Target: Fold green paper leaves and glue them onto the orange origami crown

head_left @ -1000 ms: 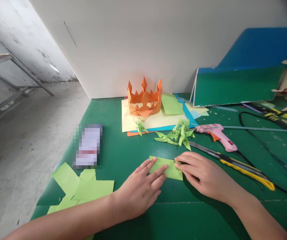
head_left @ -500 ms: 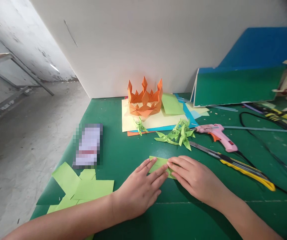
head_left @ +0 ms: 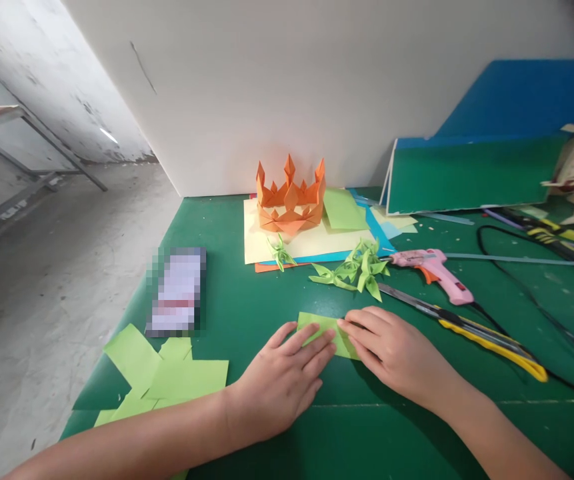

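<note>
one small green paper (head_left: 345, 345) is lying flat on the table (head_left: 261, 293), under both sets of fingertips. the right hand (head_left: 391, 343) is now resting nearer the left hand (head_left: 287, 373) than a second ago, apparently steadying the sheet from both ends. left fingers are lying outstretched on top, clamping nothing; right fingertips are touching it, pinching or not, cannot tell. beyond: a crisp, spiky orange crown (head_left: 291, 217) is standing, pointed flowers (head_left: 361, 263) are clustering, a pink glue gun (head_left: 429, 263) is lying.

The folded sheet (head_left: 343, 345) looks matt paper, the glue gun (head_left: 435, 261) smooth plastic.
</note>
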{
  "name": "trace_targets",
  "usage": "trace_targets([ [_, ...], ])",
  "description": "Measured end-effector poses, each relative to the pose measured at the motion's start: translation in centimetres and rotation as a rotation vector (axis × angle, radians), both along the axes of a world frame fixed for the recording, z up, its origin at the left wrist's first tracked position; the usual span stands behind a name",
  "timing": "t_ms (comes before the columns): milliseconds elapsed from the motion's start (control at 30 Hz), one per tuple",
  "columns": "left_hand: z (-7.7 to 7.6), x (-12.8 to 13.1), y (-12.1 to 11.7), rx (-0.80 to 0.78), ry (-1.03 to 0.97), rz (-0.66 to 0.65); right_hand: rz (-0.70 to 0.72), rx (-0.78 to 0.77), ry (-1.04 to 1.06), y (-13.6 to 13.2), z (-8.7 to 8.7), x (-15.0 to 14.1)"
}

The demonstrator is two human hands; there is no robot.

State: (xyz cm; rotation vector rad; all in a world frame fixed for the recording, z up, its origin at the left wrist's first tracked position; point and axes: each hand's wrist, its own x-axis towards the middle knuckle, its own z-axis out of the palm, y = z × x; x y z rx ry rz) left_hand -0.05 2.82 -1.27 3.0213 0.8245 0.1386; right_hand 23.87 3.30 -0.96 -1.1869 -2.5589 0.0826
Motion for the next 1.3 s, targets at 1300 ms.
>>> trace_targets([
  [1300, 0.6, -0.7, -0.3, -0.172, -0.081, 0.097, -0.073, -0.068, 0.179, 0.4, -0.4, 0.1],
])
